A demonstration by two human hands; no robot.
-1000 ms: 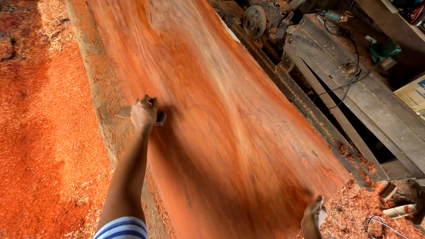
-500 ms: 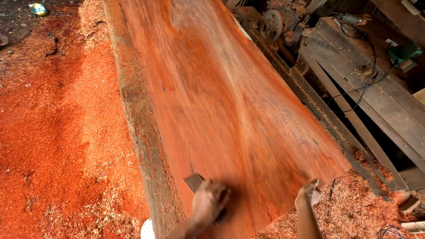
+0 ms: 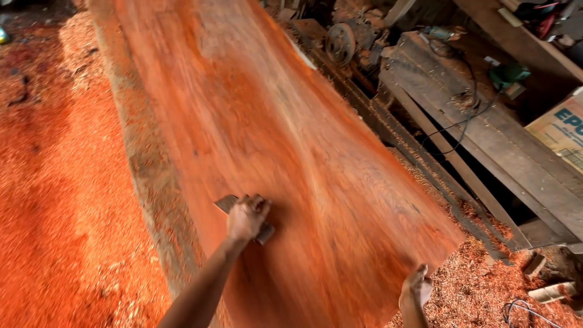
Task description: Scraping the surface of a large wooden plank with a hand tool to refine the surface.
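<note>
A long reddish-orange wooden slab [image 3: 273, 140] with a rough bark edge on its left runs from the near end into the distance. My left hand [image 3: 247, 217] is closed on a flat grey sanding block [image 3: 226, 204] and presses it on the slab's surface near the left side. My right hand [image 3: 416, 287] rests on the slab's near right edge, fingers curled over it. Whether it holds anything is hard to see.
Orange-red sawdust [image 3: 54, 200] covers the floor to the left and piles up at the lower right. Grey planks [image 3: 486, 140], a pulley wheel [image 3: 340, 44], a green power tool [image 3: 507, 76] with a black cable and a cardboard box [image 3: 562, 130] lie to the right.
My left hand with the block swept from far up the slab down to its near end, then moved up again. My right hand stayed at the near right edge.
</note>
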